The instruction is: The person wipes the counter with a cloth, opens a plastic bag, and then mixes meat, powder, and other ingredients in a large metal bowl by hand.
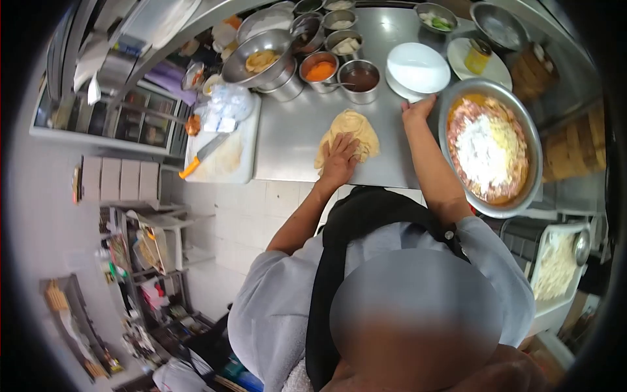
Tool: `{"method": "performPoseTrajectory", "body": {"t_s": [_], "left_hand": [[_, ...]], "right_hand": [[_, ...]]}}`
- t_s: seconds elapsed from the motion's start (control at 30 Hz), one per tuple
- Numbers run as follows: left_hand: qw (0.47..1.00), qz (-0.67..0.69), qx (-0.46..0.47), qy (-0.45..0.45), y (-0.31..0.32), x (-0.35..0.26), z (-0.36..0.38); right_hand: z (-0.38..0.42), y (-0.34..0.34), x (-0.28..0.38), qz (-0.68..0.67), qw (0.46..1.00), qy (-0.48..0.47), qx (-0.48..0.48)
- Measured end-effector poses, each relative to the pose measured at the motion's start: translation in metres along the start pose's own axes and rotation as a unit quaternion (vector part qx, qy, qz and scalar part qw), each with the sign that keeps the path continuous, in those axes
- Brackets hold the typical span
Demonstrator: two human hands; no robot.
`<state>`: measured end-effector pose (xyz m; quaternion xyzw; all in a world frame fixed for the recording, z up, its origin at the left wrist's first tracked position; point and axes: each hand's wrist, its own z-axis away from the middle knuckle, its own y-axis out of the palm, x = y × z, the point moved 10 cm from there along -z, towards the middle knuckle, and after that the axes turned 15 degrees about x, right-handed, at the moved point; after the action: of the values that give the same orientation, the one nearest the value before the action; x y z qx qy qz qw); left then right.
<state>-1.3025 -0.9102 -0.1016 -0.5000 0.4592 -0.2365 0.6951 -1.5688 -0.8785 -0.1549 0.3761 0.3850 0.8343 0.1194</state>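
Note:
My left hand (341, 157) lies on a crumpled yellowish cloth (356, 127) on the steel counter, palm down with fingers spread. My right hand (418, 110) is at the near edge of a stack of white bowls (418, 68), its fingers at the rim and partly hidden. Beside my right forearm stands a large steel basin (537, 153) holding minced meat (470, 114) topped with white powder (486, 147). Behind the cloth is a small steel pot of dark sauce (360, 78) with a spoon in it.
A white cutting board (245, 147) at the left carries an orange-handled knife (204, 155) and a plastic bag (227, 104). Several steel containers, one with orange contents (320, 70), line the back. A jar (478, 57) stands on a plate (499, 72) at the right.

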Motion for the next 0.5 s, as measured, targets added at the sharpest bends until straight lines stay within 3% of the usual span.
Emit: {"method": "performPoseTrajectory", "body": {"t_s": [0.23, 0.33, 0.4, 0.5], "left_hand": [[0.999, 0.050, 0.008, 0.008, -0.010, 0.006, 0.002], [0.997, 0.070, 0.023, 0.005, -0.015, 0.041, 0.011], [0.996, 0.051, -0.033, -0.062, -0.029, 0.083, 0.027], [0.987, 0.049, -0.096, -0.122, -0.056, 0.122, 0.040]], "right_hand": [[-0.076, 0.009, -0.003, 0.054, 0.998, 0.008, 0.020], [-0.085, 0.022, 0.002, 0.093, 0.995, 0.002, 0.030], [-0.061, 0.048, 0.024, 0.088, 0.994, -0.041, 0.060], [-0.019, 0.083, 0.041, 0.061, 0.988, -0.014, 0.144]]}}
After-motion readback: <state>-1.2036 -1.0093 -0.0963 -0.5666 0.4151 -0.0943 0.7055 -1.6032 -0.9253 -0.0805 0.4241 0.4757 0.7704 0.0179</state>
